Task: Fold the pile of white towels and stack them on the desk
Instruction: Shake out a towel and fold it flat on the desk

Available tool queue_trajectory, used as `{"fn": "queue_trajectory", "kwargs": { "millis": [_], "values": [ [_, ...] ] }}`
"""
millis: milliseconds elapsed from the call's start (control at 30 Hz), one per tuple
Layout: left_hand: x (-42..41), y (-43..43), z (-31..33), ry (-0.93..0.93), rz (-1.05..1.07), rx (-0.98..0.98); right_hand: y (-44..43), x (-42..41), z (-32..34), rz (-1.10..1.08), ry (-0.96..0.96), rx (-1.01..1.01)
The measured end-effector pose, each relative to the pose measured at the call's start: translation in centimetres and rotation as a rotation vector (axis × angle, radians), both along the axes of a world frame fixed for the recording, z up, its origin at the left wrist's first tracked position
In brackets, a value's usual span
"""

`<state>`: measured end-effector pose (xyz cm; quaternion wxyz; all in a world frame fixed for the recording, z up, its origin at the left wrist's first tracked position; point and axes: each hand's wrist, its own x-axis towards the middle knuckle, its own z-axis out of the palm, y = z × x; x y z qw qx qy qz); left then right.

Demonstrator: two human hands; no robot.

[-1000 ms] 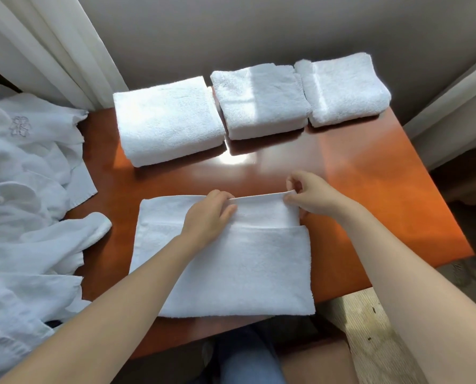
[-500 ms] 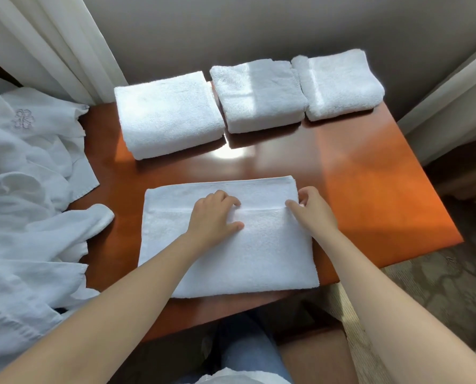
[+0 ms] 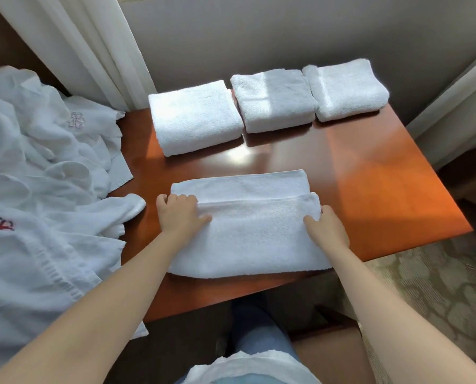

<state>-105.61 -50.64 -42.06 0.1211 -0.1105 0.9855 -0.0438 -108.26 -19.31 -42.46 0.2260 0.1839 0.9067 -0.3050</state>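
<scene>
Head view, from left to right: at nine o'clock of the desk (image 3: 383, 189) lies the pile (image 3: 37, 176) of loose white linen, hanging off the desk's left edge and waiting its turn. Just beside it, the left hand (image 3: 180, 214) pinches the left end of the doubled layer of the towel (image 3: 253, 234), with the fingers curled over the fold's far edge and the thumb laid on top. The towel itself sits at six o'clock on the desk, its near part folded over so that a strip of the lower layer shows beyond the fold. Toward twelve o'clock, well apart from it, three folded towels (image 3: 273, 99) sit in a row along the back edge. At the towel's right end, the right hand (image 3: 325, 228) grips the same layer, fingers wrapped round its corner and thumb on top. The step in hand seems to be carrying this layer forward to close the fold. To do it well, both ends should travel together so the edge stays parallel to the far hem. The corners should meet squarely, and a flat palm should press the air out before the next fold. The finished width should match the row behind.
</scene>
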Motion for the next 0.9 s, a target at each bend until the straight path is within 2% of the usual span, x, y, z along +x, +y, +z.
{"fn": "queue_trajectory", "kwargs": {
  "millis": [133, 267, 333, 633, 733, 900],
  "values": [
    [2.2, -2.1, 0.5, 0.056, 0.140, 0.088, -0.2, 1.3, 0.1, 0.003, 0.024, 0.016],
    [3.9, -3.0, 0.1, 0.054, 0.421, 0.503, -0.4, 2.4, 0.2, -0.015, 0.046, -0.004],
    [4.7, -3.1, -0.4, 0.040, 0.469, 0.575, -0.4, 2.8, 0.3, -0.027, 0.046, -0.033],
    [7.9, -2.3, -2.3, 0.053, 0.647, 0.726, -0.5, 4.1, 0.3, -0.117, 0.116, -0.146],
    [8.2, -1.4, -2.0, 0.143, 0.671, 0.761, -0.6, 4.2, 0.6, -0.094, 0.204, -0.126],
    [7.6, -0.5, -0.4, 0.377, 0.624, 0.628, -0.8, 3.5, 2.0, -0.069, 0.356, -0.071]
  ]
}}
